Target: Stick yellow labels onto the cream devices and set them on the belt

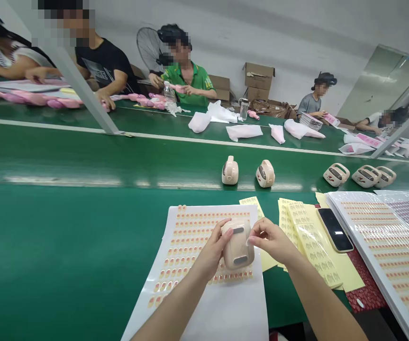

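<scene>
My left hand [214, 246] grips a beige plastic device [239, 246] by its left side, thumb on its face. The device has rounded corners, two dark grey oval pads and a panel outline between them. At its right edge, my right hand [266, 237] is closed in a pinch. Something small and whitish shows at the thumb tip, too small to name. Beneath both hands lies a white sheet of stickers [190, 237], with rows of small orange-and-cream ovals. Part of the sheet is hidden by my left forearm and the device.
To the right lie yellow label sheets [313, 241], a phone [335, 230] and a stack of sticker sheets [385, 255]. Several beige devices with handles, one nearest the middle [230, 171], stand on the green belt [154, 163]. Across it, people work among pink items and white wrapping [222, 112].
</scene>
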Demonstrator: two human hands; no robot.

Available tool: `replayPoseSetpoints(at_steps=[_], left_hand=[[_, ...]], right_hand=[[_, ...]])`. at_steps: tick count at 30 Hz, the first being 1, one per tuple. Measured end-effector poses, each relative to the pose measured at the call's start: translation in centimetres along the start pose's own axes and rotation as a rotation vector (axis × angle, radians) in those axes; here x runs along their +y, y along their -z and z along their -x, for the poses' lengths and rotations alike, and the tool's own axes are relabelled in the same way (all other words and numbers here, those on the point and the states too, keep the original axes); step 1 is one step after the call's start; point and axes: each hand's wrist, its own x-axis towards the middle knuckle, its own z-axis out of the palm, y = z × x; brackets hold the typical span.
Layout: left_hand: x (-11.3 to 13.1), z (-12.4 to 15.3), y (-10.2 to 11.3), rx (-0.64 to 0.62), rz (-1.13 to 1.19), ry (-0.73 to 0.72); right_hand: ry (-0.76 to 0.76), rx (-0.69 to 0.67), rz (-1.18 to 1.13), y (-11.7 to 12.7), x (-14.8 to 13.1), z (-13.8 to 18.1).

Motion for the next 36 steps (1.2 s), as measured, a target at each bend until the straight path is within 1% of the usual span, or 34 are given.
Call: replayPoseSetpoints(at_steps=[3, 7, 14, 17, 20, 23, 25, 27, 28, 29, 31, 33, 34, 36], left_hand=[[0.2, 0.1, -0.3, -0.023, -0.027, -0.001], [0.3, 0.1, -0.3, -0.043, -0.051, 0.015], [0.4, -0.2, -0.3, -0.049, -0.051, 0.033], [0.5, -0.1, -0.5, -0.044, -0.042, 0.032], [0.5, 0.1, -0.5, -0.036, -0.029, 0.032], [0.5, 0.3, -0.6, -0.025, -0.008, 0.022], [0.3, 0.2, -0.5, -0.005, 0.015, 0.011], [0.0, 0.0, -0.3, 0.023, 0.043, 0.001], [-0.1, -0.1, -0.2, 0.038, 0.058, 0.001], [-0.3, -0.2, 0.0, 0.052, 0.074, 0.0], [-0.4, -0.3, 0.4, 0.069, 0.11, 0.0], [-0.4, -0.4, 1.0, 0.053, 0.21, 0.029], [-0.4, -0.4, 1.4, 0.044, 0.284, 0.045], [-0.6, -0.4, 2.6, 0.028, 0.436, 0.064]], right_hand=[[-0.052, 0.0, 0.095, -0.5, -1.0, -0.7], [-0.108, 0.018, 0.129, -0.5, -1.1, -1.0], [-0.124, 0.042, 0.135, -0.7, -0.8, -1.1], [-0.099, 0.061, 0.183, -0.8, -0.6, -1.2], [0.02, 0.117, 0.273, -1.4, 0.2, -1.0], [0.235, 0.203, 0.35, -2.1, 1.1, -0.6], [0.371, 0.246, 0.351, -2.3, 1.3, -0.2], [0.446, 0.304, 0.29, -1.7, 1.3, 0.1], [0.442, 0.351, 0.247, -1.1, 1.4, 0.2], [0.405, 0.405, 0.213, -0.3, 1.7, 0.2], [0.24, 0.483, 0.204, 1.3, 2.9, 0.1], [0.023, 0.478, 0.286, 2.6, 4.9, -0.2], [-0.062, 0.467, 0.343, 3.0, 6.1, -0.4], [-0.145, 0.455, 0.423, 3.3, 8.3, -0.6]])
